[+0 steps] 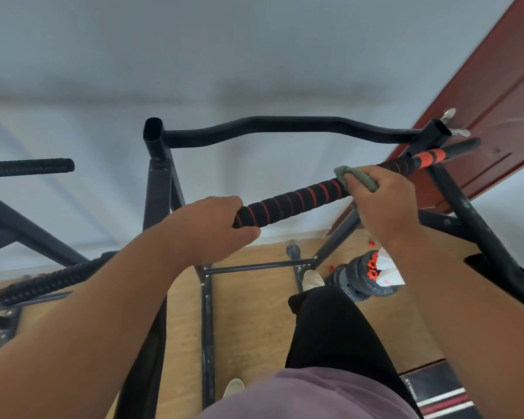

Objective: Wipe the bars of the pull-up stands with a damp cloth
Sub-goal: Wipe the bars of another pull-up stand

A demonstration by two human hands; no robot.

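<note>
A black pull-up bar with a red spiral foam grip (297,199) runs diagonally from centre up to the right. My left hand (215,228) grips its near end. My right hand (381,201) wraps a grey-green cloth (357,176) around the bar farther along, fingers curled over it. Beyond it a bare curved black bar (273,125) joins two upright posts of the stand.
A second stand's padded black bars (31,167) and handle (52,281) stand at the left. Weight plates with red collars (366,276) lie on the wooden floor below. A red-brown door (502,95) is at the right. My leg in black trousers (330,325) is below.
</note>
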